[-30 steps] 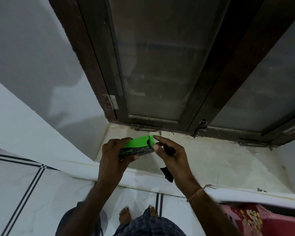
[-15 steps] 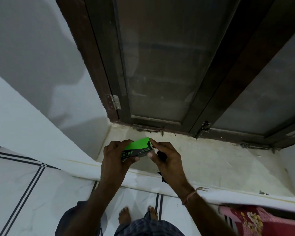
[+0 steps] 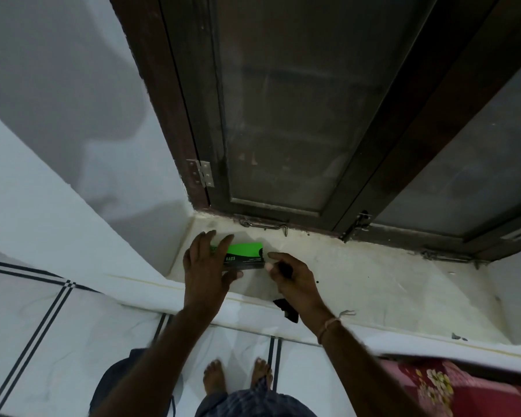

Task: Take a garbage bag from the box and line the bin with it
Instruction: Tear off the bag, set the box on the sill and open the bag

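Observation:
The green and black garbage bag box [image 3: 247, 251] lies on the pale window sill [image 3: 373, 281], near its left end. My left hand [image 3: 206, 269] covers the box's left end with its fingers straight and spread, and its thumb lies along the front edge. Just right of the box, my right hand [image 3: 295, 281] curls around a folded black garbage bag [image 3: 288, 311]. One end of the bag hangs out below the palm, and a dark bit shows between the fingers.
A dark wooden window frame [image 3: 283, 115] with latches rises behind the sill. A white wall runs along the left. On the tiled floor by my feet sits a dark round object [image 3: 109, 383], partly hidden by my left arm. Red floral cloth [image 3: 433, 383] lies bottom right.
The box has gone from held up between both hands down onto the sill. My left fingers have straightened over it. My right hand has come off the box, still holding the black bag.

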`<action>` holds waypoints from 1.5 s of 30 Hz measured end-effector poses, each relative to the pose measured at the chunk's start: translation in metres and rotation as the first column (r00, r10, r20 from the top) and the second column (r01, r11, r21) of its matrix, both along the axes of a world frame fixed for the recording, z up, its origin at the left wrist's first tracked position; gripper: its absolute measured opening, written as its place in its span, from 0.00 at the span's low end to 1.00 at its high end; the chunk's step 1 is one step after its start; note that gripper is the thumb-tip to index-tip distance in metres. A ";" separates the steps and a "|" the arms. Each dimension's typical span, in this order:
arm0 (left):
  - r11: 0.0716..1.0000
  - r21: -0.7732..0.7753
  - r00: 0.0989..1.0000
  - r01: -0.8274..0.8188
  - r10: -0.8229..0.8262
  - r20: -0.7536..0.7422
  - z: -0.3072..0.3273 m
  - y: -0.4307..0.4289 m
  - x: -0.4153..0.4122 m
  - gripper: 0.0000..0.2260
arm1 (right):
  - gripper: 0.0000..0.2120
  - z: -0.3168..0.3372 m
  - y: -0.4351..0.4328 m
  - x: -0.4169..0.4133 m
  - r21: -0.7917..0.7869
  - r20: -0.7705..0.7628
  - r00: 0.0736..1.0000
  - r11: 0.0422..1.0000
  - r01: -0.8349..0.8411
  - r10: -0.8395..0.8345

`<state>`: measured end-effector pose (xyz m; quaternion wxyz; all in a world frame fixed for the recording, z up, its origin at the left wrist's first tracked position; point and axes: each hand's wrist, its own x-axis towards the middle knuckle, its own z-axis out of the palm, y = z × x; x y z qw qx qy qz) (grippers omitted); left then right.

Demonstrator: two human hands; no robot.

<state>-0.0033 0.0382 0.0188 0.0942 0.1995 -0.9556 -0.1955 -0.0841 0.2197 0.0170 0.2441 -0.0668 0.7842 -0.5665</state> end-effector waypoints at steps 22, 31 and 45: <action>-0.031 0.991 0.890 -0.133 0.436 0.133 0.037 -0.052 0.218 0.10 | 0.14 0.041 -0.115 0.209 -0.280 0.232 0.966 0.959 -0.050 0.118; 0.028 0.979 0.944 -0.201 0.271 0.186 0.033 -0.150 0.414 0.22 | 0.10 0.040 -0.201 0.396 -0.257 0.269 0.963 0.964 0.065 0.007; -0.254 0.967 0.886 -0.012 0.446 0.128 0.048 -0.176 0.558 0.19 | 0.06 0.070 -0.220 0.540 -0.293 0.253 0.967 0.954 0.064 0.013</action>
